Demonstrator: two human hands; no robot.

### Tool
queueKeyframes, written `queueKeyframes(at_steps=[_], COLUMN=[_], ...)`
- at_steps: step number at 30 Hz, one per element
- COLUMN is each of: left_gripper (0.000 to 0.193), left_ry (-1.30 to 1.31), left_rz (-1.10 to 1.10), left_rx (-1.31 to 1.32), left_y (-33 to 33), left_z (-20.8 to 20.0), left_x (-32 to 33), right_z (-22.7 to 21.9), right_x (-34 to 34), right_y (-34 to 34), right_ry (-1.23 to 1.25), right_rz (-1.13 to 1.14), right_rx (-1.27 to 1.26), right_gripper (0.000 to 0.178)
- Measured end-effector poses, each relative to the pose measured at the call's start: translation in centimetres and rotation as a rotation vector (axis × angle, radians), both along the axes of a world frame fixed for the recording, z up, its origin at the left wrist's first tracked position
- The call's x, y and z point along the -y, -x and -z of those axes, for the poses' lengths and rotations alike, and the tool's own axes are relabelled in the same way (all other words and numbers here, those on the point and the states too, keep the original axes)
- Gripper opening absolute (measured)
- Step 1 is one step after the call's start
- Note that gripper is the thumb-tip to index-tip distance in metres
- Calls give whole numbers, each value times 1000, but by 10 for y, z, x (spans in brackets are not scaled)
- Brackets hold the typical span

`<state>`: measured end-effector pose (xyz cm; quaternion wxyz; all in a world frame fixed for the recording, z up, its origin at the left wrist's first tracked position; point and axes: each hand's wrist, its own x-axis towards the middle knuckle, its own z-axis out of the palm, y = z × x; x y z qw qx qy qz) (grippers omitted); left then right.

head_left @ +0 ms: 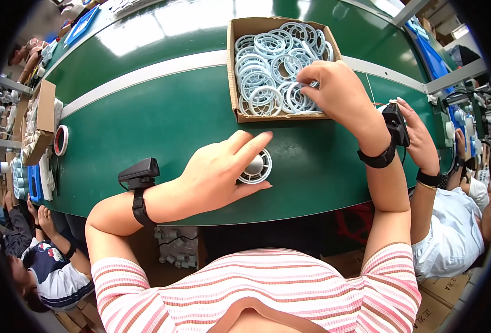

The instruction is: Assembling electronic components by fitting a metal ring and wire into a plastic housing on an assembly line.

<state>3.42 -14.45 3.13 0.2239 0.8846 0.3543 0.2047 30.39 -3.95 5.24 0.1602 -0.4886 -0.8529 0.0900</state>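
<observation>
On the green table, my left hand point(215, 169) is curled around a small round part point(263, 166). This part has a white spoked rim and a smooth silvery centre. My thumb lies along its near side and my fingers reach over the far side, hiding its left portion. My right hand point(334, 91) reaches into an open cardboard box point(232, 77) piled with pale blue spoked plastic rings point(270, 45). Its fingers are bent at the right side of the pile, against the rings; whether one is between the fingertips is hidden. Both my wrists carry strapped black devices.
A co-worker's hand point(420, 139) rests at the table's right end, close to my right wrist. At the left end are a roll of tape point(61, 140) and another cardboard box point(40, 119). A white strip point(145, 81) crosses the green tabletop point(162, 125) behind my hands.
</observation>
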Motion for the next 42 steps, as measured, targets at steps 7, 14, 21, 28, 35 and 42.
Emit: queueKeyframes(at_steps=[7,14,21,28,35,42], left_gripper=[66,71,73,68,66,66], left_ry=[273,403,435,940,1313,1219], left_rz=[-23,-17,-40,-69,-48,6], left_rx=[47,98,138,371,563,608], left_y=[4,-4,-7,-12,-13,-13], left_z=[0,4,3,5,8,17], left_x=[-2,-6,0,6,6,7], right_z=[-42,3,21,17,12,19], right_x=[71,118,137,146,147,148], right_y=[8,3,3,13,44,45], right_ry=[-47,182,178,159,186,190], right_rz=[89,182,90,101,-69,-95], right_rx=[-423,-70,-298,-526,-598,-647], right_gripper=[17,31,47,50,53,76])
